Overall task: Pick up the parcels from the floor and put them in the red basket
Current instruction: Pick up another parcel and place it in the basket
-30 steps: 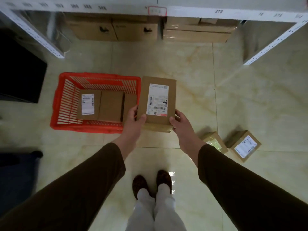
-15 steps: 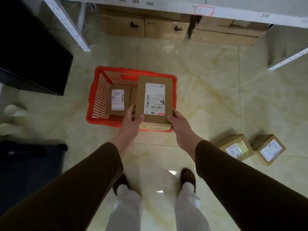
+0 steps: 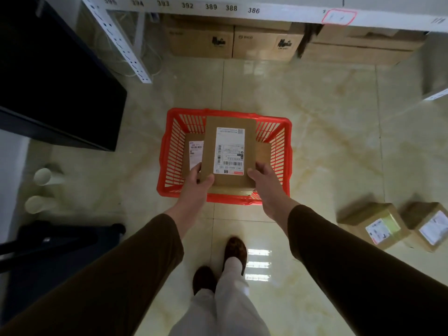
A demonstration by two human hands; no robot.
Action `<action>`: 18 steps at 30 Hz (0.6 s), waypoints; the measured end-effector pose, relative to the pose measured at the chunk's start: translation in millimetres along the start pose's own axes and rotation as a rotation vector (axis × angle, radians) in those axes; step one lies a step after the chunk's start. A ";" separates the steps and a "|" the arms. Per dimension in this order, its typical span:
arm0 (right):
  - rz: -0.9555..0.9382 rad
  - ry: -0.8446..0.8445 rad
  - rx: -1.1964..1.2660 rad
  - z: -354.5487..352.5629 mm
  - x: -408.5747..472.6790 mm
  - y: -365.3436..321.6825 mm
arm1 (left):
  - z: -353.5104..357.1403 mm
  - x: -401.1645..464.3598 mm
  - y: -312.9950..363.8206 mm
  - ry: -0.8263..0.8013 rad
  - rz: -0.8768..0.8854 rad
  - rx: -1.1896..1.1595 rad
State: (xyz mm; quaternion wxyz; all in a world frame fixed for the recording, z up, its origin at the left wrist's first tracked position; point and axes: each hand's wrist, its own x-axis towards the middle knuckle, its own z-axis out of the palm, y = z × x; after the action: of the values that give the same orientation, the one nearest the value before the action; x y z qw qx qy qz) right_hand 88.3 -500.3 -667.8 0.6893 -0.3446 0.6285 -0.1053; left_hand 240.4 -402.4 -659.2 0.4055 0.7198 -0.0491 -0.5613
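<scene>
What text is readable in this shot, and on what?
"393", "392", "389", "388", "386": white shelf edge; leftmost numbers there blurred.
Red-outlined tag: unreadable.
"BIGD", uncertain: brown carton under the shelf.
White shipping label on the held brown cardboard parcel: barcode, print too small.
Floor parcel labels: blurred.

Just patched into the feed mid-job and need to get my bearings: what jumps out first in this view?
The red basket on the pale tiled floor at centre catches the eye first, with a brown parcel held over it, label up, by the left hand and right hand. At least one labelled parcel lies in the basket. Two more parcels sit on the floor at the right.
</scene>
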 end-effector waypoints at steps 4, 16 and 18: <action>-0.002 0.014 -0.062 15.9 23.1 -9.8 | -8.0 22.6 4.7 -0.013 -0.034 -0.073; -0.174 -0.049 -0.213 52.8 68.8 -4.3 | -75.6 97.9 12.7 -0.089 -0.078 0.076; -0.155 -0.005 -0.154 53.7 75.4 2.8 | -80.2 109.1 15.0 -0.096 -0.088 0.102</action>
State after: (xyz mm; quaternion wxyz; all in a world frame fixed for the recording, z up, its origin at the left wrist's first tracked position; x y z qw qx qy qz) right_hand 152.1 -523.4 -730.8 0.6521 -0.4443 0.6045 -0.1091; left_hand 354.0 -427.4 -730.1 0.3407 0.7133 -0.0653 -0.6090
